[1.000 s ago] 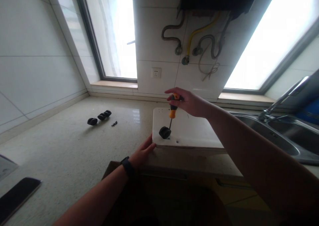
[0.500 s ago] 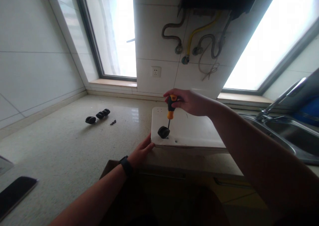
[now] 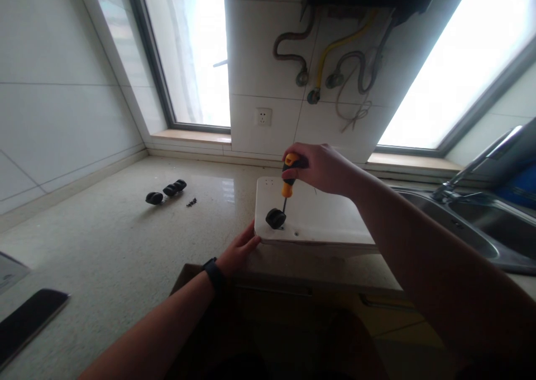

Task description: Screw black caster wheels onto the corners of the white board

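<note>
My right hand (image 3: 316,165) grips a yellow-and-black screwdriver (image 3: 287,190) by its handle. Its shaft slants down to the base of a black twin-wheel caster (image 3: 276,218), which sits near the left end of a white panel (image 3: 330,218). The exact spot where the tip rests is too small to make out. At the panel's front left corner, my left hand (image 3: 239,251) holds the edge, with some fingers hidden along its side. Several small holes mark the panel's corners.
Further left on the speckled counter (image 3: 113,246) lie more black casters (image 3: 175,188) and a small pile of dark screws (image 3: 191,202). A phone-like dark slab (image 3: 31,324) is at the near left. To the right is a steel sink (image 3: 486,223) with a faucet (image 3: 477,162).
The screwdriver handle has turned a little in my right hand. My left hand stays at the panel's corner, and the whole view has shifted slightly.
</note>
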`<state>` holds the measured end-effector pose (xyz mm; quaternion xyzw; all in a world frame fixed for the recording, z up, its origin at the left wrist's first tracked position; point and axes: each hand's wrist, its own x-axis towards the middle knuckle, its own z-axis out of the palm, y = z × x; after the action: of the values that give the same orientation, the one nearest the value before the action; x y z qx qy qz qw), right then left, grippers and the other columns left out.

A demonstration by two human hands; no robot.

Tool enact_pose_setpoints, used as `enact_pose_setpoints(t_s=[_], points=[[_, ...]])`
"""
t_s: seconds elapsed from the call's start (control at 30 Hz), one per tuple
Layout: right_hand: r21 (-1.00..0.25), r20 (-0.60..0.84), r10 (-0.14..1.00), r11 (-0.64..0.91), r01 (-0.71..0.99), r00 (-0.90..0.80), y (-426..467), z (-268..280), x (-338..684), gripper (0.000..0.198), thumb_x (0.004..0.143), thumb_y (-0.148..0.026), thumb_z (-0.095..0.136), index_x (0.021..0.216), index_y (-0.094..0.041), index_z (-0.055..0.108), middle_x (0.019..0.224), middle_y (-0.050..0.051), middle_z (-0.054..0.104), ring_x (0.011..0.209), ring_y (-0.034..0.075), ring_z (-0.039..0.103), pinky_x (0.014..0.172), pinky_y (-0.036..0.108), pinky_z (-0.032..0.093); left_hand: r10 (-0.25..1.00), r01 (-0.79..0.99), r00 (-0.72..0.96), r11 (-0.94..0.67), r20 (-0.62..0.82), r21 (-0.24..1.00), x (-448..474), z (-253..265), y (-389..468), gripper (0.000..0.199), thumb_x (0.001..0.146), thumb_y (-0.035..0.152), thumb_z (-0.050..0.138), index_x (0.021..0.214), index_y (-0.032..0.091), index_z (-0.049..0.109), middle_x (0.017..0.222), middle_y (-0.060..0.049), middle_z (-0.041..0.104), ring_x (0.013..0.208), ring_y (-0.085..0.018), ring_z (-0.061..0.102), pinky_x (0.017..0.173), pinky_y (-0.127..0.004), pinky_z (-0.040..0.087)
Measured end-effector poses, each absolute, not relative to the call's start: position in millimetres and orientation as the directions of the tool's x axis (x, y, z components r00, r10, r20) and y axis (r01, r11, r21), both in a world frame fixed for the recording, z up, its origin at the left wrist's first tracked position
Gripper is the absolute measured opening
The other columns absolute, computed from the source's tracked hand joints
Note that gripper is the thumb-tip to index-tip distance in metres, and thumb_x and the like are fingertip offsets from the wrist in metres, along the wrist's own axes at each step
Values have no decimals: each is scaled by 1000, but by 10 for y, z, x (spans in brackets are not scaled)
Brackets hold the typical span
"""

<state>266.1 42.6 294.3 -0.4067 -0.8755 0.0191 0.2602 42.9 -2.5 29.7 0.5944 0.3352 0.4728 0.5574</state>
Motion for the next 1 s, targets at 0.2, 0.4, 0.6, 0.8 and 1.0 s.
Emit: enact_pose_setpoints(t_s=[0.2, 0.4, 0.6, 0.8, 1.0], points=[[-253, 521, 732, 624, 739, -439, 477, 2815, 2606, 39, 79, -51, 78, 99, -19, 67, 77, 1, 66, 65, 15, 54, 65, 30, 38, 929, -94, 320, -165, 186, 982, 443, 332, -36, 65, 94, 49, 63, 153, 29, 44, 159, -5, 43, 148, -34, 37, 124, -52, 25], [-285, 567, 760, 544, 790, -319, 523, 2765, 2654, 42, 76, -57, 77, 87, -19, 61, 73, 0, 63, 63, 14, 50, 61, 30, 36, 916, -113, 338, -187, 215, 976, 453, 387, -52, 62, 95, 48, 62, 152, 30, 45, 159, -4, 44, 148, -32, 38, 124, -50, 27], [-462, 703, 706, 539, 704, -79, 709, 2654, 2968, 34, 81, -53, 73, 82, -21, 61, 68, -2, 58, 60, 13, 49, 57, 28, 37, 920, -102, 336, -176, 201, 979, 442, 359, -48, 61, 96, 46, 60, 153, 29, 44, 160, -6, 42, 146, -33, 40, 120, -51, 31], [-877, 479, 680, 398, 269, 556, 936, 2181, 3473, 31, 81, -48, 72, 79, -21, 57, 61, -5, 52, 47, 10, 47, 43, 23, 34, 944, -10, 243, -228, 224, 974, 507, 275, -57, 68, 94, 48, 60, 154, 25, 37, 151, -14, 48, 126, -31, 55, 104, -48, 48], [-967, 171, 741, 252, -32, 649, 1061, 1602, 3690, 25, 90, -41, 61, 80, -19, 55, 63, -6, 50, 47, 10, 49, 41, 22, 42, 862, 475, -47, -425, 505, 770, 666, 419, -184, 45, 93, 37, 63, 134, 24, 52, 130, -13, 52, 113, -28, 52, 90, -45, 51]])
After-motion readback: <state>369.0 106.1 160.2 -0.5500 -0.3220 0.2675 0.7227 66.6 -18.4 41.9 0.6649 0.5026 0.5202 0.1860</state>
